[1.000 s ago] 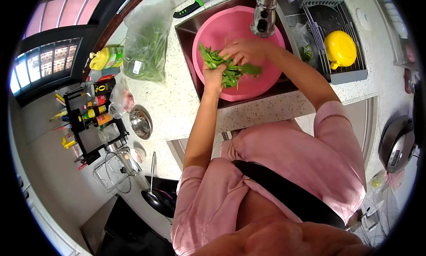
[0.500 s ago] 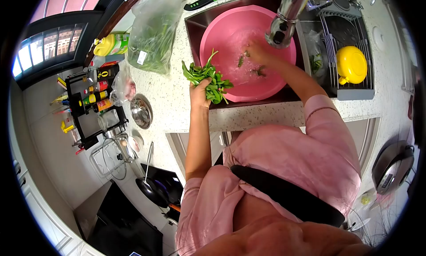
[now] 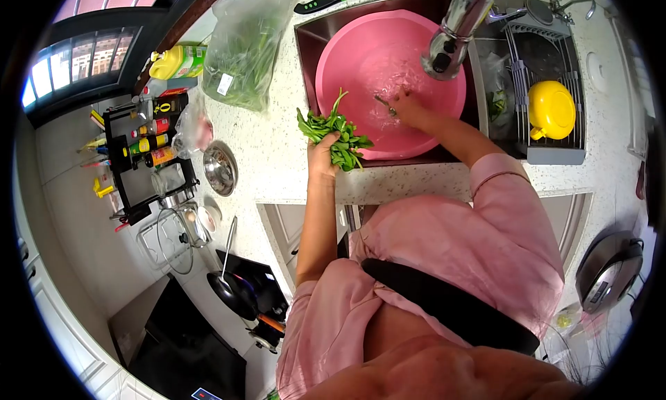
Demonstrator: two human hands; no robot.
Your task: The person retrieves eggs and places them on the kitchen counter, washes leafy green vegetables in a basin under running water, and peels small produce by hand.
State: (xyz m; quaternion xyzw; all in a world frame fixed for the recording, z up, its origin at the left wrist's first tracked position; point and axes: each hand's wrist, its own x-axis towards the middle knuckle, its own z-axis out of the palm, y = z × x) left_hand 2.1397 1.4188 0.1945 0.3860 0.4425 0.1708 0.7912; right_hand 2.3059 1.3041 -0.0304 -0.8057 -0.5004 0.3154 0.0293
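Note:
My left hand [image 3: 323, 154] grips a bunch of leafy greens [image 3: 341, 138] at the near left rim of a pink basin [image 3: 340, 60]. Inside the basin, my right hand [image 3: 411, 110] is down at the rippling water. Its fingers are curled in around a small green sprig [image 3: 385, 104], partly blurred by the water. The basin sits in a dark sink [image 3: 302, 46], and the chrome faucet [image 3: 444, 53] hangs over its right side.
A plastic bag of greens [image 3: 243, 60] lies left of the sink, near a black-and-green-handled knife [image 3: 320, 0]. A metal bowl [image 3: 220, 167] is farther left. On the right, a yellow pot [image 3: 552, 110] rests on a dish rack [image 3: 517, 74].
My right hand has moved toward me through the water, onto the floating green bits, and fewer of them show. My left hand still holds the bunch; the view has shifted slightly.

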